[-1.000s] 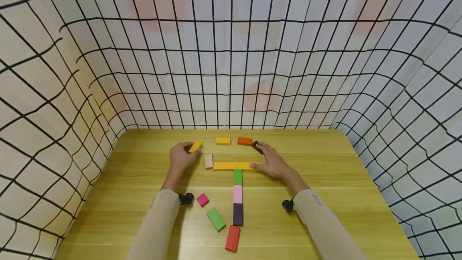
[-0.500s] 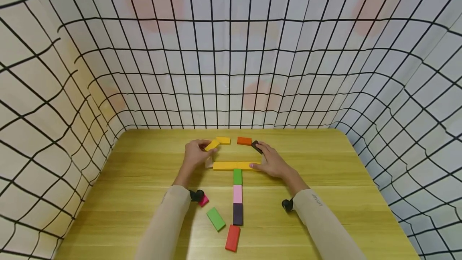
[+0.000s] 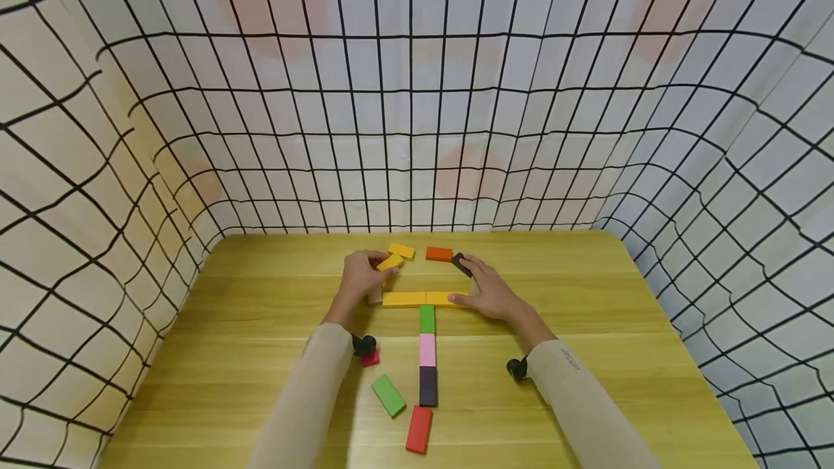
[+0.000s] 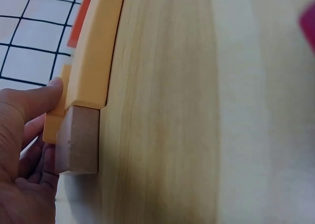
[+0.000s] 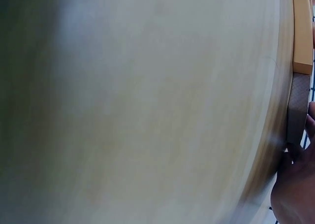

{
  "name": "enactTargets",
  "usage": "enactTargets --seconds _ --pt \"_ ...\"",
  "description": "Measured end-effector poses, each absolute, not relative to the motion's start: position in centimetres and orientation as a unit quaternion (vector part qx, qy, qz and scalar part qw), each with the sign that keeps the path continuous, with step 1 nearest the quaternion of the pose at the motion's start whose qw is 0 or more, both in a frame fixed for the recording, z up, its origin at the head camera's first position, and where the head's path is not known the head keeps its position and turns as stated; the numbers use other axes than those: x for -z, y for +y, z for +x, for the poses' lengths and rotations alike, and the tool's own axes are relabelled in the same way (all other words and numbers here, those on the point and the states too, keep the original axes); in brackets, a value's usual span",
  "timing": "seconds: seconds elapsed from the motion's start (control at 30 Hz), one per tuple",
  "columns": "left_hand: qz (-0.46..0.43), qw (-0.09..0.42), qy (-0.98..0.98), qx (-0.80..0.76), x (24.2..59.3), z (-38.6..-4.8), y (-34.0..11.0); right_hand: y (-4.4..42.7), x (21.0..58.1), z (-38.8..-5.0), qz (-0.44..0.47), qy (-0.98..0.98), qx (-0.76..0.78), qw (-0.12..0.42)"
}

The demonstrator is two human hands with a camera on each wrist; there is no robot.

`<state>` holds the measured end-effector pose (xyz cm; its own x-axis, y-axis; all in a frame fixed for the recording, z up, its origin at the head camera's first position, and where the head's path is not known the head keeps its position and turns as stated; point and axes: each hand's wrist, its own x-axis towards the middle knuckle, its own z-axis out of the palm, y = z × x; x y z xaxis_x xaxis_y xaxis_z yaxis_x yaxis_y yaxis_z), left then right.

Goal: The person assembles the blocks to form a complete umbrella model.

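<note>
My left hand pinches a yellow block between thumb and fingers. Its far end meets or overlaps, in the head view, another yellow block, which lies slightly slanted. Below that hand, a tan block abuts the left end of two long yellow blocks laid end to end. My right hand is spread: its fingertips touch a dark block beside an orange block, while the thumb rests at the yellow row's right end. A brownish block continues that row, hidden by the hand in the head view.
Down from the yellow row runs a column of green, pink and dark purple blocks. A red block, a loose green block and a magenta block lie nearby. Black netting surrounds the table.
My left hand has carried its yellow block rightward, up to the far yellow block, which has turned from level to slanted. My right hand has stayed in place.
</note>
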<state>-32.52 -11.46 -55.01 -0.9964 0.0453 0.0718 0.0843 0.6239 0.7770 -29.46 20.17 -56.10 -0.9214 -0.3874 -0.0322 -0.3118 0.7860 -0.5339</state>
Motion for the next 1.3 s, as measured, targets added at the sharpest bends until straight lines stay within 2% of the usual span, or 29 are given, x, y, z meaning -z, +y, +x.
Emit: enactTargets --seconds 0.77,1.3 --pt "-0.044 -0.022 -0.897 0.439 55.2 -33.0 -13.1 20.2 56.2 -29.5 -0.179 0.943 0.268 0.077" --pt "-0.052 -0.015 -0.896 0.441 55.0 -32.6 -13.4 20.2 56.0 -29.4 -0.183 0.942 0.270 0.076"
